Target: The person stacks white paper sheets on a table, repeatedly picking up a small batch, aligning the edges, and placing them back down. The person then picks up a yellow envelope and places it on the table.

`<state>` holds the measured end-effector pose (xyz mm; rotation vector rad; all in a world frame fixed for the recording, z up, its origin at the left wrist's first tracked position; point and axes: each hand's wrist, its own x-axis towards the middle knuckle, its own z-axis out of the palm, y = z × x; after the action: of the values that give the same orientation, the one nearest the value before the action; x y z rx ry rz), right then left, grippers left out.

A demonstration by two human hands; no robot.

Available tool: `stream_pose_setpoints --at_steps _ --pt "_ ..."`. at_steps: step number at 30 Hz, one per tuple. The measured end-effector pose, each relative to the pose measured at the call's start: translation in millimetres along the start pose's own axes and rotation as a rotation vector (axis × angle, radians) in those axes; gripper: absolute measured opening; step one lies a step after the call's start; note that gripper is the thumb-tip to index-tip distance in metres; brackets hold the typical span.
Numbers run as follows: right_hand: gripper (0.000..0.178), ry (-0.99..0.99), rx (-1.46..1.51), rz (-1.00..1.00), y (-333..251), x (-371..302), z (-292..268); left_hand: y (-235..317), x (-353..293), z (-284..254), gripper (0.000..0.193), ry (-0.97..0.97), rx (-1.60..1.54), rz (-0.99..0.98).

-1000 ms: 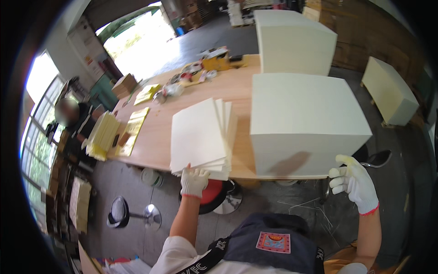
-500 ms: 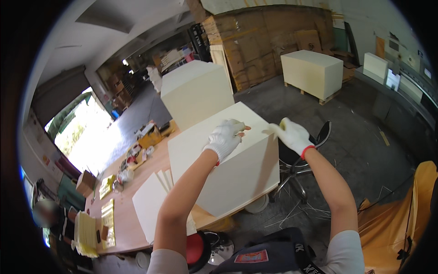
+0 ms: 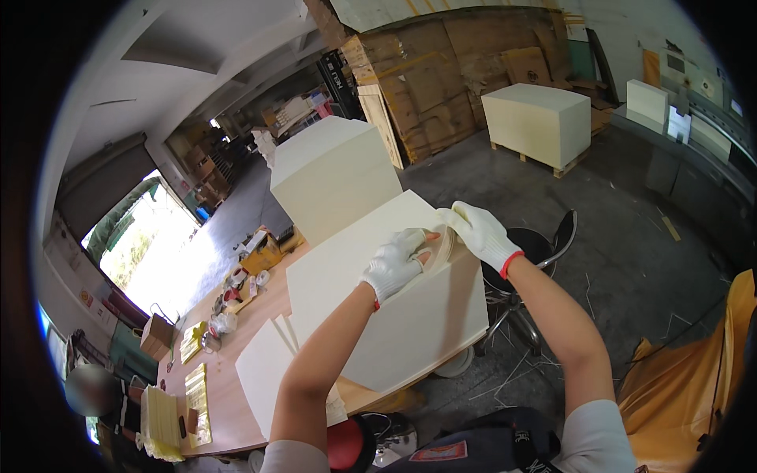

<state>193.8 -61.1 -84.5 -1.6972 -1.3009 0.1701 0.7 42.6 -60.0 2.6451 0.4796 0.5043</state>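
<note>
Held by the right hand [image 3: 482, 234], paper [image 3: 447, 247] seemed partly parted; left hand [image 3: 394, 264] grip couldn't be told; gentle lifting seemed needed.

White block letters run along the tall black upright metal frame [image 3: 337, 83] near twelve o'clock. At five o'clock, the black fabric strap [image 3: 523, 443] of the wearer's dark apron carries white lettering, partly lost in the folds. Between five and six, the reddish rectangular patch [image 3: 439, 452] on that apron has markings too small to read, as has the small red-and-yellow wall sign [image 3: 85, 297] near nine o'clock.
</note>
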Motion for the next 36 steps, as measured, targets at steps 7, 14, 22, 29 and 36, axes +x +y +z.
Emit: stream_pose_setpoints --at_steps 7,14,22,29,36 --pt "0.057 0.097 0.157 0.041 1 -7 10 0 4 -3 0.039 -0.044 -0.326 -0.070" --pt "0.053 0.214 0.130 -0.038 3 -12 16 2 5 0 0.048 -0.049 -0.302 -0.116" --pt "0.054 0.157 0.032 -0.012 1 -13 15 -3 2 6 0.036 0.131 -0.164 0.042" --pt "0.051 0.190 0.051 -0.027 7 -12 19 12 2 2 0.037 0.006 -0.163 -0.095" --pt "0.050 0.187 0.041 -0.022 8 -13 18 12 3 1 0.038 0.014 -0.193 -0.088"
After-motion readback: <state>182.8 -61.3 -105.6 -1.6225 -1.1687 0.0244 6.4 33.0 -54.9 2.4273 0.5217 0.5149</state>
